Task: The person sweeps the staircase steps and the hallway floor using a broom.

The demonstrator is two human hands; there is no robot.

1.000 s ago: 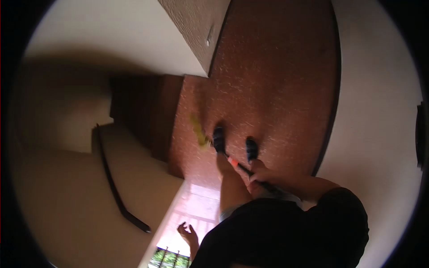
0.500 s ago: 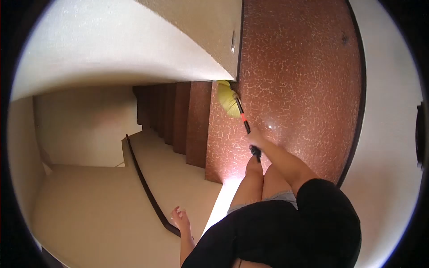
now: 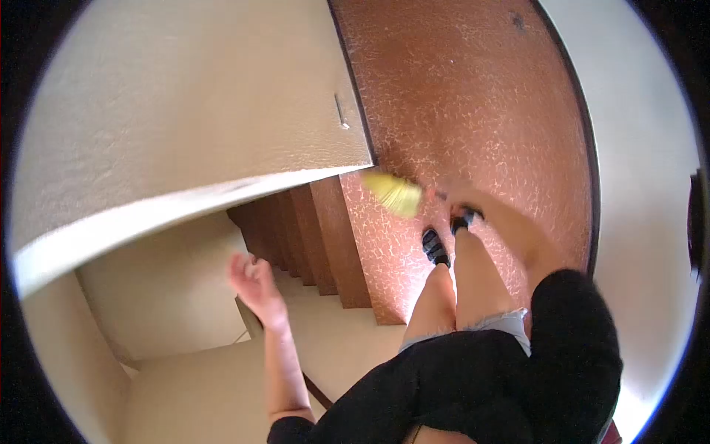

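Holding the broom, the right hand is blurred, but it looks closed around the handle. The left hand is raised in the air, fingers loosely bent and apart, with nothing in it. The yellow bristles are near the wall corner and the stairs; whether they touch the red floor, I cannot tell.

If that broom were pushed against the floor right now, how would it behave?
The broom's yellow bristles fan out in what looks like a thin skirt, so they would probably bend rather than stay stiff. The broom is likely light for its size: the right hand alone holds it, while the left hand is empty.
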